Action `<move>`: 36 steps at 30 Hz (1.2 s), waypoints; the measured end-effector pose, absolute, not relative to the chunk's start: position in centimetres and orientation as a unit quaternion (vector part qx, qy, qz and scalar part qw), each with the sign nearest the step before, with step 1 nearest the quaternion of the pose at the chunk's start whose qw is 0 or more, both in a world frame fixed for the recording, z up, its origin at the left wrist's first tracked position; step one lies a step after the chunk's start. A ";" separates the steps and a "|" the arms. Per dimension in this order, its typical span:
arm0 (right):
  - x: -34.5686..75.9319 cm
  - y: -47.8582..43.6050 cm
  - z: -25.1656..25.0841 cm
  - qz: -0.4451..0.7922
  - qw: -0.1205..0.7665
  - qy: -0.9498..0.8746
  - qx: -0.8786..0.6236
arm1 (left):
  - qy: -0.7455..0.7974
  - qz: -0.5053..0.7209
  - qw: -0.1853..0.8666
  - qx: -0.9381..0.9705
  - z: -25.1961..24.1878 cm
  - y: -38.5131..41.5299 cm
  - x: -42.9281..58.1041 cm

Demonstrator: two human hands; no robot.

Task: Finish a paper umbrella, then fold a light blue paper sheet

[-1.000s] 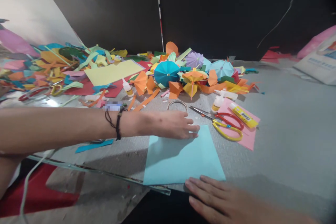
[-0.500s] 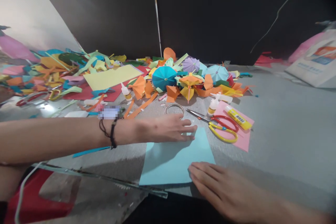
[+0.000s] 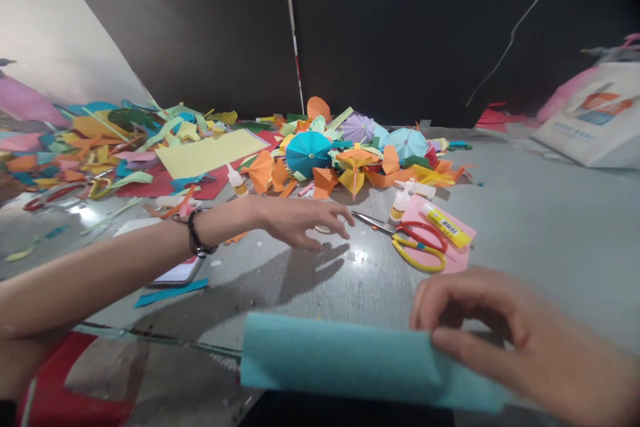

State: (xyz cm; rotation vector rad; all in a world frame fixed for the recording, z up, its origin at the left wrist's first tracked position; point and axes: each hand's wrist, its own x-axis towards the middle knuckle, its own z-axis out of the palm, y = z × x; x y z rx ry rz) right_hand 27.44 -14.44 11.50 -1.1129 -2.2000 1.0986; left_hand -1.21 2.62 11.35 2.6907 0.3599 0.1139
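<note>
My right hand (image 3: 475, 327) pinches the right part of a light blue sheet of paper (image 3: 340, 357) between thumb and fingers. The sheet curls over at the table's near edge, lifted towards me. My left hand (image 3: 305, 220) hovers above the table with its fingers spread, holding nothing, and its shadow falls below it. Beneath those fingers a silvery ring (image 3: 324, 229) is partly hidden. Just right of the fingertips lie scissors (image 3: 400, 232) with one red and one yellow handle. They rest partly on a pink paper (image 3: 425, 260), along with a yellow glue stick (image 3: 449, 225).
Small glue bottles (image 3: 400, 205) stand on the table. Folded paper umbrellas (image 3: 309, 154) and scraps are heaped along the dark wall. A yellow sheet (image 3: 213, 152) and a phone (image 3: 177, 271) lie left. Far right stands a white bag (image 3: 585, 113). A red stool (image 3: 65, 380) sits below.
The light blue sheet lay flat under both hands; now my right hand has lifted and curled it towards me. My left hand has come off it and moved slightly left and up.
</note>
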 end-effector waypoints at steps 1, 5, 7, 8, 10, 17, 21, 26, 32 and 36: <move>27.9 -13.7 11.9 0.424 0.214 -0.776 -0.414 | 0.119 0.065 0.261 0.956 11.4 2.8 -1.2; 28.7 -9.7 11.2 0.376 0.234 -0.752 -0.489 | 0.206 0.224 0.372 0.877 9.7 2.4 -0.8; 28.6 -7.9 10.1 0.327 0.232 -0.759 -0.513 | 0.246 0.260 0.401 0.844 8.1 1.8 -0.6; 28.4 -7.2 9.5 0.310 0.228 -0.763 -0.519 | 0.261 0.265 0.425 0.825 7.3 1.6 -0.5; 28.1 -6.1 8.3 0.287 0.229 -0.769 -0.524 | 0.271 0.301 0.484 0.776 5.5 1.2 -0.5; 28.5 -4.7 4.1 0.231 0.264 -0.778 -0.522 | 0.360 0.326 0.546 0.683 1.5 1.2 -1.2; 29.0 -4.9 2.6 0.191 0.287 -0.797 -0.496 | 0.388 0.387 0.520 0.655 1.4 1.0 -1.3; 29.0 -5.1 2.3 0.139 0.275 -0.819 -0.485 | 0.425 0.447 0.436 0.655 2.0 0.4 -1.3; 29.0 -5.1 2.2 0.126 0.269 -0.831 -0.471 | 0.411 0.436 0.440 0.668 1.8 -0.3 -1.1; 29.0 -5.0 2.1 0.127 0.267 -0.831 -0.471 | 0.381 0.435 0.417 0.701 2.0 -0.6 -1.0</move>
